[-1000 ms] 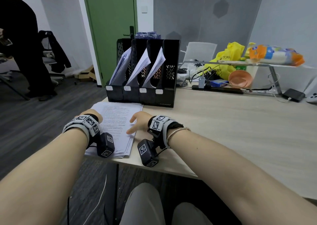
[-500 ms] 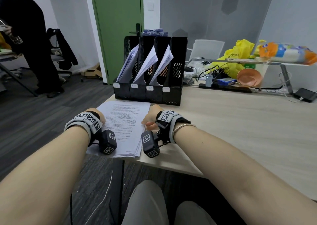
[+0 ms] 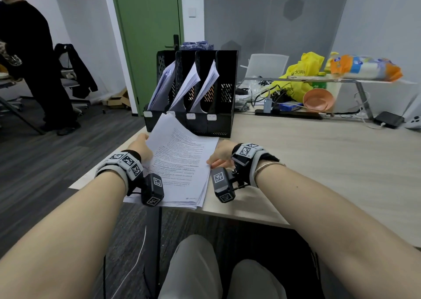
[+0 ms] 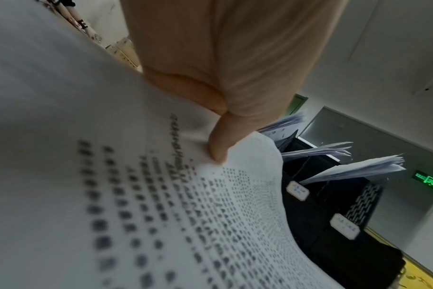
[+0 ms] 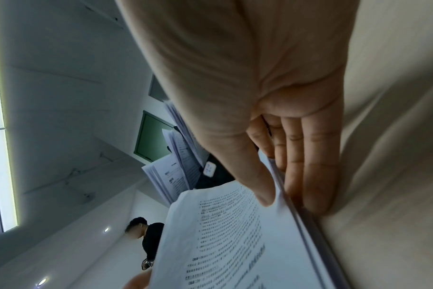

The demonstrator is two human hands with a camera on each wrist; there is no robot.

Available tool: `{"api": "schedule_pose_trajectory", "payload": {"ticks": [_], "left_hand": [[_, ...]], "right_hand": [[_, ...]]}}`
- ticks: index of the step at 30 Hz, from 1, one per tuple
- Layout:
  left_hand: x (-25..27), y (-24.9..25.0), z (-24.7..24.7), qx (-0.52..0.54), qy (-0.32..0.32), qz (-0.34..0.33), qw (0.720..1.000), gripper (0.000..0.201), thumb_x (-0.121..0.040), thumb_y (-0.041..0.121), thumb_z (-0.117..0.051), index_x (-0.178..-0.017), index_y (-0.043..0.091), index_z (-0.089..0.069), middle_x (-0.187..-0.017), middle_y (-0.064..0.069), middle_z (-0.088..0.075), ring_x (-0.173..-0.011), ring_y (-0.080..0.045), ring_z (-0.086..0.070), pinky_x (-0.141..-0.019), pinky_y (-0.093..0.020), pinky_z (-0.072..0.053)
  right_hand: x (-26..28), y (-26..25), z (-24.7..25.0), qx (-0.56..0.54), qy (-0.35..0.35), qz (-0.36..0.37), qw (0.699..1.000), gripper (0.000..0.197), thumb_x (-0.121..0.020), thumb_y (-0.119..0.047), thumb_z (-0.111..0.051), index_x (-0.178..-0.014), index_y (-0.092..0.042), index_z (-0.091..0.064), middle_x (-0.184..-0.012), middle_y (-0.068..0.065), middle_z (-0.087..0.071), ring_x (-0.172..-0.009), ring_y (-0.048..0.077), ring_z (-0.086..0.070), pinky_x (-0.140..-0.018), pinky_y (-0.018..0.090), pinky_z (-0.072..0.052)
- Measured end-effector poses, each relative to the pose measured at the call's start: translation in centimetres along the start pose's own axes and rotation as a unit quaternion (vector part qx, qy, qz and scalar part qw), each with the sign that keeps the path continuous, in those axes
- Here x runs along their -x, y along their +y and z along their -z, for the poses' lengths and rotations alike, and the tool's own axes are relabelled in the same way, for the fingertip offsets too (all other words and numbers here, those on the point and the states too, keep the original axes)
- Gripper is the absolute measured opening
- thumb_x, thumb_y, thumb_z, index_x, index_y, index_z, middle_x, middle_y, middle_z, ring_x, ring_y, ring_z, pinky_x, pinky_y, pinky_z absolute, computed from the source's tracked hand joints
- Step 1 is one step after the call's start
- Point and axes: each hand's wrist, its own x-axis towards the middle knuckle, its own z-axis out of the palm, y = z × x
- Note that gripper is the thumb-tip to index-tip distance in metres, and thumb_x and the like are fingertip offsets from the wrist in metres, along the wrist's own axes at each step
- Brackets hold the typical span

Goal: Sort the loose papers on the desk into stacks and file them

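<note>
A stack of printed papers (image 3: 180,168) sits at the desk's near left corner, its far left side raised off the wood. My left hand (image 3: 141,146) grips the stack's left edge, thumb (image 4: 218,148) on the top sheet (image 4: 161,215). My right hand (image 3: 219,156) holds the right edge of the stack (image 5: 235,234); the right wrist view shows its thumb on top and fingers (image 5: 317,176) underneath. Just behind stands a black file organizer (image 3: 218,125) with papers (image 3: 185,86) leaning in three slots, also seen as the organizer (image 4: 334,244) from the left wrist.
A person in black (image 3: 29,54) stands at the back left near an office chair (image 3: 73,80) draped with a jacket. At the desk's far right are a yellow bag (image 3: 303,75), an orange bowl (image 3: 319,99), cables and a raised shelf (image 3: 341,80). The desk's front edge (image 3: 239,214) is close.
The stack lay flat with my hands beside and on it. Now both hands grip its side edges and its far left side has risen off the desk.
</note>
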Motion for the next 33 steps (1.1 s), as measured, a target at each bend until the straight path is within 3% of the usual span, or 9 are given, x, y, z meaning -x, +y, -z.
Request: {"api": "schedule_pose_trajectory", "payload": {"ticks": [2,7,11,13,15,19,23,26,33], "left_hand": [[1.1,0.8,0.0,0.018,0.006,-0.033,0.999,0.052,-0.088,-0.001,-0.049,-0.136,0.014,-0.035,-0.113,-0.021,-0.057,-0.087,-0.029,-0.049,-0.065,-0.029,-0.037],[2.9,2.8,0.0,0.101,0.009,-0.114,0.988,0.061,-0.086,-0.003,-0.051,-0.14,0.018,-0.034,-0.13,-0.013,-0.053,-0.113,-0.031,-0.054,-0.082,-0.031,-0.041],[3.7,4.7,-0.2,0.182,0.011,-0.159,0.97,0.064,-0.087,0.0,-0.056,-0.142,0.021,-0.032,-0.128,-0.01,-0.054,-0.101,-0.02,-0.054,-0.083,-0.029,-0.043],[4.1,5.8,-0.3,0.219,0.005,-0.182,0.959,0.065,-0.087,-0.002,-0.056,-0.142,0.02,-0.031,-0.126,-0.011,-0.054,-0.099,-0.018,-0.053,-0.083,-0.028,-0.044],[4.4,6.9,-0.5,0.245,0.001,-0.201,0.948,0.066,-0.087,-0.004,-0.056,-0.142,0.021,-0.031,-0.124,-0.012,-0.055,-0.101,-0.019,-0.055,-0.085,-0.029,-0.046],[4.3,9.0,-1.1,0.305,-0.006,-0.241,0.922,0.071,-0.086,-0.008,-0.054,-0.144,0.025,-0.028,-0.133,-0.009,-0.051,-0.115,-0.023,-0.056,-0.099,-0.038,-0.048],[4.4,10.6,-1.7,0.361,-0.01,-0.253,0.897,0.077,-0.086,-0.009,-0.052,-0.147,0.027,-0.022,-0.137,-0.006,-0.048,-0.12,-0.022,-0.054,-0.103,-0.04,-0.045],[4.6,12.0,-2.4,0.381,-0.008,-0.242,0.892,0.077,-0.088,-0.01,-0.047,-0.149,0.021,-0.013,-0.133,-0.006,-0.049,-0.118,-0.017,-0.053,-0.102,-0.03,-0.043],[4.5,16.2,-3.4,0.4,0.096,-0.249,0.877,0.039,-0.091,-0.006,-0.044,-0.128,0.0,-0.033,-0.118,-0.01,-0.051,-0.112,-0.022,-0.052,-0.101,-0.032,-0.042]], "right_hand": [[0.4,0.7,0.4,-0.012,0.0,-0.002,1.0,0.035,-0.081,0.005,-0.065,-0.115,0.006,-0.058,-0.113,0.019,-0.067,-0.089,0.025,-0.067,-0.088,0.037,-0.055],[1.2,2.5,1.8,-0.024,0.006,0.001,1.0,0.034,-0.084,0.005,-0.061,-0.117,0.004,-0.056,-0.118,0.018,-0.064,-0.091,0.025,-0.065,-0.1,0.043,-0.047],[1.8,4.0,3.8,-0.025,0.036,0.016,0.999,0.023,-0.084,0.0,-0.064,-0.106,-0.004,-0.061,-0.113,0.013,-0.066,-0.092,0.025,-0.067,-0.095,0.042,-0.05],[2.5,4.7,4.8,-0.042,0.056,0.024,0.997,0.009,-0.084,-0.005,-0.066,-0.088,-0.01,-0.06,-0.098,0.011,-0.066,-0.074,0.019,-0.062,-0.079,0.034,-0.053],[3.0,5.3,5.6,-0.062,0.074,0.033,0.995,0.01,-0.084,-0.011,-0.068,-0.09,-0.011,-0.061,-0.096,0.008,-0.065,-0.071,0.018,-0.06,-0.067,0.032,-0.052],[4.1,5.8,6.7,-0.131,0.116,0.088,0.981,0.026,-0.086,-0.01,-0.065,-0.111,-0.01,-0.059,-0.125,0.02,-0.06,-0.112,0.039,-0.059,-0.09,0.054,-0.051],[5.3,5.5,8.2,-0.213,0.178,0.192,0.941,0.033,-0.088,0.008,-0.051,-0.117,-0.009,-0.051,-0.108,0.007,-0.062,-0.101,0.027,-0.057,-0.083,0.045,-0.05],[5.4,5.0,9.5,-0.212,0.264,0.228,0.913,0.034,-0.086,0.006,-0.054,-0.12,0.001,-0.048,-0.119,0.014,-0.059,-0.107,0.031,-0.058,-0.092,0.049,-0.049],[5.7,3.9,12.9,-0.158,0.368,0.328,0.856,0.017,-0.082,-0.003,-0.048,-0.098,-0.003,-0.054,-0.104,0.014,-0.064,-0.093,0.023,-0.061,-0.086,0.04,-0.052]]}}
